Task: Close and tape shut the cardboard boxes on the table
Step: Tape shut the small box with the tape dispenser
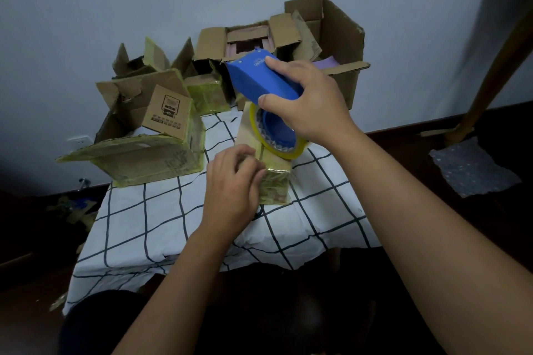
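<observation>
Right hand (pixel 305 104) grips blue plastic tape dispenser (pixel 261 78) (yellowish roll (pixel 274 138)) over small cardboard box (pixel 269 170) mid-tabletop — left hand (pixel 230 184) curls on its glossy taped near edge; fingertips hidden.

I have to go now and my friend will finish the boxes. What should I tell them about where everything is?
Right hand grips the blue tape dispenser, its yellow tape roll resting on the small box.
Left hand pinches at that box's near top edge, holding it steady.
The small box sits mid-table on the checked cloth; its flaps are down, taping under way.
Left: finish this one, then close and tape the open boxes at the back and left.
</observation>
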A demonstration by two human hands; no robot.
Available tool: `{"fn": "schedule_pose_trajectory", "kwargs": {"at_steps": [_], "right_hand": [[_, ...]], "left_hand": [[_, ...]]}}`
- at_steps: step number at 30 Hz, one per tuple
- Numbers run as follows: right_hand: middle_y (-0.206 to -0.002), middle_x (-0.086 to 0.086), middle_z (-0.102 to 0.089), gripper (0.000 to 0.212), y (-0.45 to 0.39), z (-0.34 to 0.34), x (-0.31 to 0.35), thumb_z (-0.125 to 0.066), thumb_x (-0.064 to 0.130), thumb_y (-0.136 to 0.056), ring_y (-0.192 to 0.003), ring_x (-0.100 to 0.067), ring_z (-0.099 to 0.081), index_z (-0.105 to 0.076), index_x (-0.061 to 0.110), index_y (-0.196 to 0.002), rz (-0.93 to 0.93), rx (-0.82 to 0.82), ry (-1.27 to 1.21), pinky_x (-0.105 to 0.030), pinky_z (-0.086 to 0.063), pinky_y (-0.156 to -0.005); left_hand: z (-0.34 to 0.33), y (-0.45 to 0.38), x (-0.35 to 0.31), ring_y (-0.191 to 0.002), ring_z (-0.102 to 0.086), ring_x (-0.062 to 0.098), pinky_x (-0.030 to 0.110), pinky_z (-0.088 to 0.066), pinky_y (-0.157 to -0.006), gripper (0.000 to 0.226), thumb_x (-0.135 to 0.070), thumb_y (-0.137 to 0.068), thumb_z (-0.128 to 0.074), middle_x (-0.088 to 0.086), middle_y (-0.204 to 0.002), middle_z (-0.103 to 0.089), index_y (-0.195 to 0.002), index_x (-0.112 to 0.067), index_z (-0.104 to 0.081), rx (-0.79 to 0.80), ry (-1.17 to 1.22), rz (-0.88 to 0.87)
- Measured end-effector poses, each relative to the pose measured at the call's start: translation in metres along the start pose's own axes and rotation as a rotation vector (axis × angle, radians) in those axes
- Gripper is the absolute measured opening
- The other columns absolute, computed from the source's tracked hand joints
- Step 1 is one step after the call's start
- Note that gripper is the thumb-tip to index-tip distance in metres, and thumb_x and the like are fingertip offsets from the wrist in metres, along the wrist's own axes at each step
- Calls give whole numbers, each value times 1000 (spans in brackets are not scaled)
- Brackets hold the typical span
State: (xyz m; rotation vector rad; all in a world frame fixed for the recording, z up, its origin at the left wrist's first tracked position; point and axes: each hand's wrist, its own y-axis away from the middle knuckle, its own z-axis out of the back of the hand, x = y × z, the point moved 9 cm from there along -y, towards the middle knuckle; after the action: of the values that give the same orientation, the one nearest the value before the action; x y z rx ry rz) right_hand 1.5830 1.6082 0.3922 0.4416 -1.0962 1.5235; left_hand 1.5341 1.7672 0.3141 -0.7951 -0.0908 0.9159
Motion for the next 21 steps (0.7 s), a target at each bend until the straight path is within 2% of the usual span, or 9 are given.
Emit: {"fn": "schedule_pose_trajectory", "kwargs": {"at_steps": [3, 7, 12, 15, 21], "right_hand": [[-128, 10, -56, 61, 1, 1, -1, -73, 41, -84, -112, -7, -52, -54, 34, -141, -4, -4, -13, -34, -48, -96], [-130, 10, -55, 62, 1, 0, 1, -73, 42, -84, -114, -7, -52, -54, 34, -142, -2, 2, 3, -36, -48, -97], [-130, 10, -55, 62, 1, 1, 1, -72, 42, -84, -113, -8, -52, -53, 34, -142, -7, 5, 5, -37, -48, -97], [-130, 9, -55, 62, 2, 0, 3, -72, 43, -85, -114, -8, -51, -52, 33, -143, 1, 6, 14, -37, -48, -96], [-130, 9, -54, 62, 3, 0, 4, -72, 43, -85, -114, -8, -51, -52, 33, -143, -5, 10, 11, -38, -49, -97]], "left_hand": [[-3, 0, -8, -107, -54, 25, 41, -34, -89, 18, -28, -93, -60, 6, -115, -60, -100, -15, -69, 27, -44, -39], [-4, -6, -19, -100, -55, 25, 37, -27, -86, 6, -20, -88, -66, 1, -103, -63, -87, -14, -67, 9, -124, -78], [-7, -4, -16, -98, -54, 23, 34, -33, -85, 15, -28, -90, -65, 2, -103, -60, -94, -13, -65, 52, -49, -42], [-7, -4, -16, -93, -55, 26, 36, -35, -82, 14, -25, -89, -67, 4, -100, -59, -89, -12, -64, 26, -58, -27], [-10, -1, -20, -94, -54, 25, 36, -34, -81, 26, -36, -85, -69, 4, -99, -58, -88, -12, -61, -8, -95, -15]]}}
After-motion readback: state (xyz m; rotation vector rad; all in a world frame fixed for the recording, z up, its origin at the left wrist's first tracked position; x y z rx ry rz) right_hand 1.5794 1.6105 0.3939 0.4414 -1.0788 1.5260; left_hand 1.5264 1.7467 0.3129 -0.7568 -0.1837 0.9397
